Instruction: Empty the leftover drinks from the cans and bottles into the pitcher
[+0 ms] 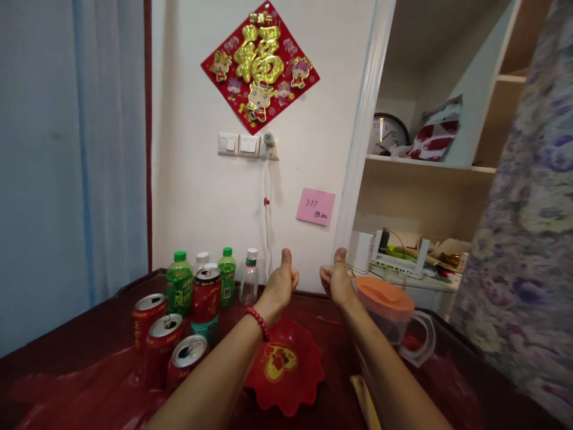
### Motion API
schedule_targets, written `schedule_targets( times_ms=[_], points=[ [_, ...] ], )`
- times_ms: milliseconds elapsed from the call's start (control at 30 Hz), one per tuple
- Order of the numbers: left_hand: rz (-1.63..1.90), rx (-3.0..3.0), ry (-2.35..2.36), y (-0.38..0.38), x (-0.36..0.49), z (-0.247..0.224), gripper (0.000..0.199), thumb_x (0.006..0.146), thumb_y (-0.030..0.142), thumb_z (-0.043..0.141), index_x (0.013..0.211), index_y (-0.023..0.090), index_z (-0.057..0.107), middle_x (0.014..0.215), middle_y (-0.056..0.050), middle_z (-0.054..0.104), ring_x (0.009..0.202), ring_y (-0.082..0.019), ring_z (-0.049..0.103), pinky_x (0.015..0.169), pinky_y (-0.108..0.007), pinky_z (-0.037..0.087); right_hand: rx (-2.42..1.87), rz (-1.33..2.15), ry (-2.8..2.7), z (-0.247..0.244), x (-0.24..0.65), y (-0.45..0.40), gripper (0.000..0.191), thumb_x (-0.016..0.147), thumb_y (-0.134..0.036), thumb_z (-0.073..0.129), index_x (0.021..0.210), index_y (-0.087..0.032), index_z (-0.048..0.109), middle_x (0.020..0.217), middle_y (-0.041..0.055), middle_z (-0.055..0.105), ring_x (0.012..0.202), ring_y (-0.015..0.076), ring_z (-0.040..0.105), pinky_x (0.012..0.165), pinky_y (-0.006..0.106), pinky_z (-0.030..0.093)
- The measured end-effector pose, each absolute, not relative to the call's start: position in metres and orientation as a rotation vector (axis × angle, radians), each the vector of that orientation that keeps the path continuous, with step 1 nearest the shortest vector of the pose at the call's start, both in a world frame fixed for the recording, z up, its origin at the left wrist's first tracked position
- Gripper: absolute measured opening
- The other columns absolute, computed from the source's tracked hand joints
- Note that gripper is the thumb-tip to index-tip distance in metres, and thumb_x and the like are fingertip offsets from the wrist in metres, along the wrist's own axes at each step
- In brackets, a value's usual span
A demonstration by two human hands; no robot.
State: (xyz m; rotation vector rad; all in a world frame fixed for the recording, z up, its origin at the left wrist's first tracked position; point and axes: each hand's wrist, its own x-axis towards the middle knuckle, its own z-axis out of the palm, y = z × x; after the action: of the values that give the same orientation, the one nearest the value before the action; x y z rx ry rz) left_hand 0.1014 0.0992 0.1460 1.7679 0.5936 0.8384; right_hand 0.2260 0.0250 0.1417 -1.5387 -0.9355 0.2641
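My left hand (280,283), with a red bead bracelet (258,321) at the wrist, is raised over the table with its thumb up and the other fingers curled into a fist. Facing it, my right hand (336,280) makes the same thumb-up fist. Nothing shows in either hand, and the two are apart. Below them lies a red scalloped plate (304,373) with a gold heart print, partly covered by my left forearm. Just right of my right hand stands a clear pitcher with an orange lid (385,295).
Open red cans (163,343), a taller red can (207,295), green-capped bottles (179,283) and a clear bottle (249,280) stand at the left. A yellowish strip (364,401) lies by my right forearm. Behind are a shelf with a white router (396,266) and a floral curtain (523,239).
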Motion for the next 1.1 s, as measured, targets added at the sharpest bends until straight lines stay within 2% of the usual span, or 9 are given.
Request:
schedule_targets(
  times_ms=[400,500,533,600,633,700,867,967,1100],
  points=[
    [0.810,1.773,0.641,0.095,0.101,0.128,0.085,0.081,0.088,-0.005,0.042,0.022,0.031,0.041,0.004,0.025,0.044,-0.012,0.028,0.051,-0.031,0.019,-1.576,0.290,-0.966,0.129,0.225,0.016,0.086,0.066,-0.102,-0.008,0.044,-0.025,0.024,0.045,-0.0023,0.022,0.043,0.0108,0.020,0.047,0.028,0.012],
    [0.795,1.767,0.626,0.091,0.096,0.133,0.089,0.085,0.085,-0.004,0.050,0.020,0.046,0.046,0.002,0.039,0.047,-0.014,0.038,0.054,-0.030,0.028,-1.593,0.273,-0.962,0.127,0.220,0.007,0.090,0.070,-0.101,-0.003,0.046,-0.024,0.037,0.044,-0.0004,0.029,0.041,0.0120,0.026,0.044,0.028,0.015],
    [0.787,1.772,0.593,0.090,0.090,0.137,0.089,0.087,0.083,0.000,0.060,0.019,0.055,0.053,0.000,0.048,0.051,-0.014,0.044,0.056,-0.030,0.032,-1.592,0.260,-0.954,0.126,0.217,0.003,0.093,0.072,-0.100,0.002,0.051,-0.022,0.047,0.047,0.0012,0.038,0.041,0.0124,0.029,0.044,0.028,0.017],
    [0.783,1.806,0.469,0.092,0.071,0.149,0.079,0.092,0.079,0.017,0.094,0.016,0.065,0.078,-0.005,0.065,0.064,-0.016,0.054,0.062,-0.030,0.040,-1.581,0.230,-0.942,0.124,0.211,-0.007,0.093,0.078,-0.097,0.017,0.078,-0.018,0.066,0.065,0.0052,0.059,0.043,0.0130,0.037,0.044,0.029,0.024],
    [0.820,1.844,0.378,0.094,0.058,0.156,0.069,0.094,0.074,0.028,0.108,0.016,0.063,0.094,-0.008,0.068,0.075,-0.018,0.058,0.067,-0.030,0.042,-1.576,0.223,-0.944,0.123,0.207,-0.011,0.089,0.080,-0.094,0.027,0.096,-0.017,0.069,0.079,0.0069,0.066,0.045,0.0135,0.042,0.045,0.029,0.028],
    [0.887,1.884,0.315,0.100,0.025,0.171,0.059,0.096,0.066,0.038,0.118,0.015,0.060,0.113,-0.013,0.067,0.092,-0.021,0.060,0.075,-0.033,0.045,-1.580,0.244,-0.970,0.118,0.197,-0.017,0.081,0.078,-0.088,0.046,0.118,-0.019,0.066,0.097,0.0079,0.069,0.052,0.0158,0.053,0.049,0.030,0.036],
    [1.141,1.812,0.423,0.120,-0.055,0.184,0.049,0.098,0.059,0.047,0.117,0.017,0.063,0.111,-0.010,0.069,0.096,-0.022,0.062,0.083,-0.034,0.046,-1.512,0.449,-1.155,0.094,0.149,-0.010,0.068,0.079,-0.070,0.061,0.125,-0.020,0.064,0.107,0.0088,0.069,0.074,0.0233,0.064,0.063,0.034,0.048],
    [1.165,1.783,0.492,0.125,-0.084,0.175,0.045,0.097,0.056,0.054,0.114,0.017,0.065,0.106,-0.008,0.069,0.092,-0.019,0.062,0.080,-0.031,0.046,-1.444,0.564,-1.316,0.080,0.110,0.006,0.062,0.079,-0.056,0.067,0.130,-0.019,0.061,0.114,0.0085,0.067,0.091,0.0256,0.065,0.082,0.039,0.051],
    [1.122,1.746,0.522,0.123,-0.101,0.162,0.040,0.094,0.051,0.062,0.116,0.018,0.064,0.106,-0.006,0.070,0.087,-0.016,0.063,0.079,-0.029,0.048,-1.463,0.592,-1.540,0.064,0.065,0.030,0.078,0.075,-0.041,0.079,0.144,-0.019,0.050,0.134,0.0123,0.058,0.116,0.0314,0.057,0.101,0.046,0.044]
  ],
)
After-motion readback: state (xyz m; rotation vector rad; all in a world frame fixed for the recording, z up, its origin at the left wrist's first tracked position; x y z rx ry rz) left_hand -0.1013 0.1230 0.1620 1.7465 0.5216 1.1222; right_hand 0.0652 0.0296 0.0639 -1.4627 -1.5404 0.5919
